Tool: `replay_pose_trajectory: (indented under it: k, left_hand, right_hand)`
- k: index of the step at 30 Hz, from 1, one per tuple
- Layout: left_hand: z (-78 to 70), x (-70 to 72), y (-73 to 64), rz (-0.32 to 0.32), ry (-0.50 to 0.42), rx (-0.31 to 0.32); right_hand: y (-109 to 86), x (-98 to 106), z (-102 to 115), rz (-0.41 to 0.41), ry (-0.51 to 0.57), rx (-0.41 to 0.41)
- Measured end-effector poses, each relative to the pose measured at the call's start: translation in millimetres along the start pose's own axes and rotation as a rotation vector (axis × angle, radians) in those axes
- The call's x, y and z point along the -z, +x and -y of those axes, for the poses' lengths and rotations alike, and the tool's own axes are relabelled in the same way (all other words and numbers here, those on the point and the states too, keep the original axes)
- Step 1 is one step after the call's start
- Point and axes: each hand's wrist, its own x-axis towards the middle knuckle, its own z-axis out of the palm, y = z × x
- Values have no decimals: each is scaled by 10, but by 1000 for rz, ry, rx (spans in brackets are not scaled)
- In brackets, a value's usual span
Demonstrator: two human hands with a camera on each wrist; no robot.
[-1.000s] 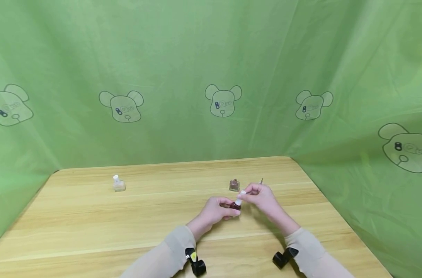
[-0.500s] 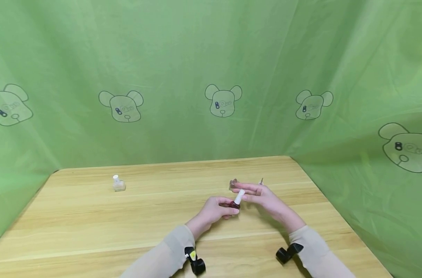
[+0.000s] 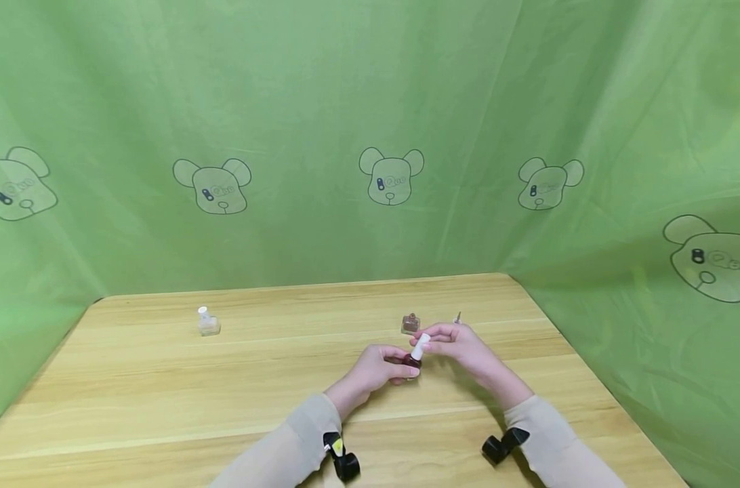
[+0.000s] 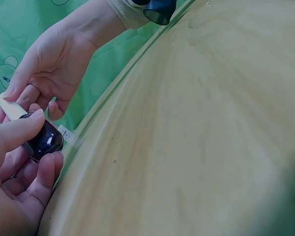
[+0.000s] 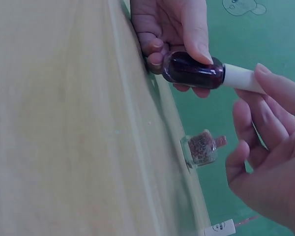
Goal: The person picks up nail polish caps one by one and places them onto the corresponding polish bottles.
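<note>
My left hand [image 3: 373, 369] holds a small nail polish bottle [image 5: 191, 70] of dark red polish, thumb on one side and fingers on the other. A white cap [image 5: 241, 77] sits on the bottle's neck, tilted up toward the right in the head view. The thumb and fingers of my right hand [image 3: 464, 349] pinch this cap near its top end. Just beyond the hands stands an uncapped square bottle [image 5: 201, 149] of brownish glitter polish. A white cap with its brush [image 5: 221, 228] pointing up rests on the table behind my right hand, partly hidden in the head view.
Far to the left on the wooden table [image 3: 132, 393] stands a clear square bottle with a white cap [image 3: 209, 325]. Green curtains [image 3: 309, 102] printed with bear heads surround the table at the back and sides. Each wrist wears a black camera [image 3: 345, 466].
My right hand loosened its pinch on the white cap, stretched its fingers forward, then closed them round it again. The left hand and bottle have barely shifted.
</note>
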Motion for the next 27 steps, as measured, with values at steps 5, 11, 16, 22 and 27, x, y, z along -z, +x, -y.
replay_pose_trajectory:
  k: [5, 11, 16, 22, 27]
  left_hand:
    - [-7, -6, -15, -7, -2, 4]
    - [-14, -19, -24, -16, 5, 8]
    - [-13, -25, -27, -25, 0, 14]
    - [5, -30, -25, -26, 8, -1]
    - [16, -16, -12, -21, 4, -2]
  right_hand:
    - [0, -54, 37, -111, -21, -20]
    - [-5, -128, 88, -240, -41, -52]
    - [-6, -193, 106, -312, -48, -75]
    - [-13, -251, 115, -334, -55, -64]
    - [4, -192, 78, -221, -52, -42]
